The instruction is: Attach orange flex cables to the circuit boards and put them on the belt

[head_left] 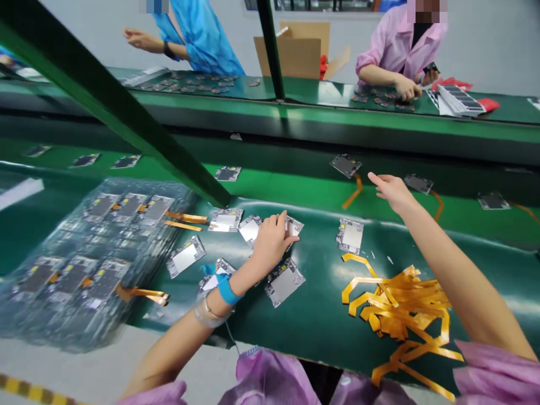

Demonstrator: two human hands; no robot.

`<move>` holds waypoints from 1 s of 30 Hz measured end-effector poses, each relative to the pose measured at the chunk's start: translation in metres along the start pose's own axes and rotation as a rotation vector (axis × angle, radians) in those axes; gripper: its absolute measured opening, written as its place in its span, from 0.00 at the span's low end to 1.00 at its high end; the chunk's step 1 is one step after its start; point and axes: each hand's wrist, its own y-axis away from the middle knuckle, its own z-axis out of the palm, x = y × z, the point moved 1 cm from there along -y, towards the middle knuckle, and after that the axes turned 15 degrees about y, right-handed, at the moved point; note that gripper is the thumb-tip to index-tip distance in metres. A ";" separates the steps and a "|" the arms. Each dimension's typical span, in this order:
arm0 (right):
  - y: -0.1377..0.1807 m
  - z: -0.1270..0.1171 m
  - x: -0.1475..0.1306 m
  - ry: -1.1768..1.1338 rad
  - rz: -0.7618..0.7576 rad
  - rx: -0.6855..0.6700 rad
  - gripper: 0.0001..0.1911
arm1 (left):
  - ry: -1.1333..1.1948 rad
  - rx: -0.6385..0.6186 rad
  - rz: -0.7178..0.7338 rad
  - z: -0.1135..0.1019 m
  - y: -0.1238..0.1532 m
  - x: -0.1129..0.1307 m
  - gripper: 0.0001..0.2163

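Observation:
My left hand (pixel 269 241), with a blue strap (pixel 228 289) at its wrist, lies over a circuit board (pixel 294 226), its thumb apart from its fingers. It partly covers that board and another circuit board (pixel 250 229) beside it. My right hand (pixel 394 192) reaches over the green belt (pixel 291 188), fingers stretched out and nothing visible in them. It is between a circuit board with an orange flex cable (pixel 346 165) and a similar board (pixel 418 183). One circuit board (pixel 351 235) lies alone on the near surface, above a heap of orange flex cables (pixel 405 306).
Stacked clear plastic trays (pixel 63 236) with boards stand at left. A green post (pixel 126 112) slants across the left side. Behind the belt, two people work at a bench (pixel 307 93) with more boards; a cardboard box (pixel 295 56) stands behind it.

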 end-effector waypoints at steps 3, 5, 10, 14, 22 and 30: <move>0.042 -0.003 0.024 0.143 -0.035 0.023 0.08 | 0.022 -0.037 -0.011 0.005 -0.005 0.002 0.36; 0.089 -0.003 0.035 0.226 -0.091 -0.079 0.07 | 0.062 -0.074 -0.023 0.003 -0.010 0.006 0.34; 0.183 0.017 0.053 0.560 -0.379 -0.400 0.05 | 0.279 -0.213 -0.107 -0.003 -0.019 0.036 0.18; 0.193 0.040 0.063 0.691 -0.515 -0.470 0.06 | 0.550 -0.328 -0.130 0.000 -0.014 0.069 0.15; 0.179 0.039 0.063 0.738 -0.563 -0.529 0.05 | 0.723 -0.512 -0.112 0.005 0.007 0.084 0.13; 0.179 0.038 0.061 0.668 -0.500 -0.554 0.09 | 0.599 -0.595 -0.099 0.006 0.013 0.086 0.16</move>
